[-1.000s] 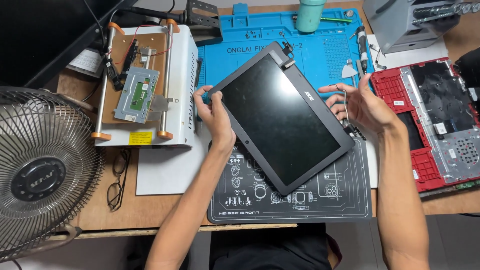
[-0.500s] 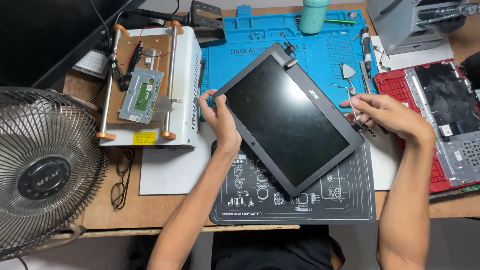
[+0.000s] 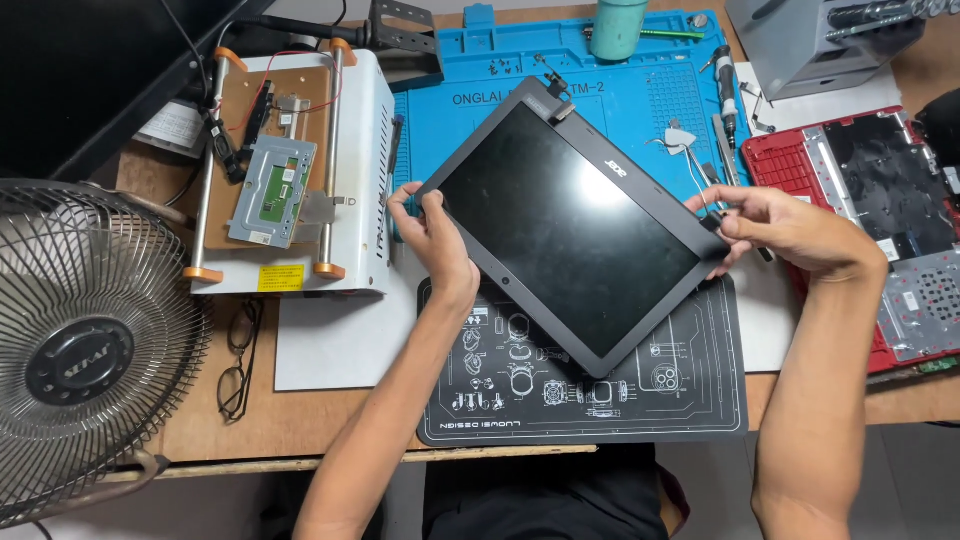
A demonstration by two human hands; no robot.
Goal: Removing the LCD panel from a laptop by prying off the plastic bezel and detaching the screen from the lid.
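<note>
The wooden workbench point(image 3: 330, 420) carries all items in view. A wire-guarded desk fan point(image 3: 85, 350) stands at its left edge. A blue silicone repair mat point(image 3: 620, 90) covers the far centre, and a black work mat point(image 3: 690, 400) with white diagrams lies at the near centre.

The laptop screen panel point(image 3: 570, 225), black glass in a dark bezel, sits diagonally across both mats, one corner toward the far side, its glass facing up. To its right, well apart, lies a red laptop base point(image 3: 880, 220), opened, internals exposed. To its left stands a white heating station point(image 3: 290, 170) with a grey metal bracket plate point(image 3: 272, 190) resting on top.

The left hand point(image 3: 432, 235) grips the panel's left corner, fingers closed on the bezel edge, thumb on the front. The right hand point(image 3: 785, 228) holds the panel's right corner, fingers pinched narrowly around the edge; whether a small tool sits in that pinch cannot be told.

A teal cup point(image 3: 617, 25) stands at the far edge of the blue mat. Black-framed spectacles point(image 3: 238, 365) lie on the bench beside the fan.
</note>
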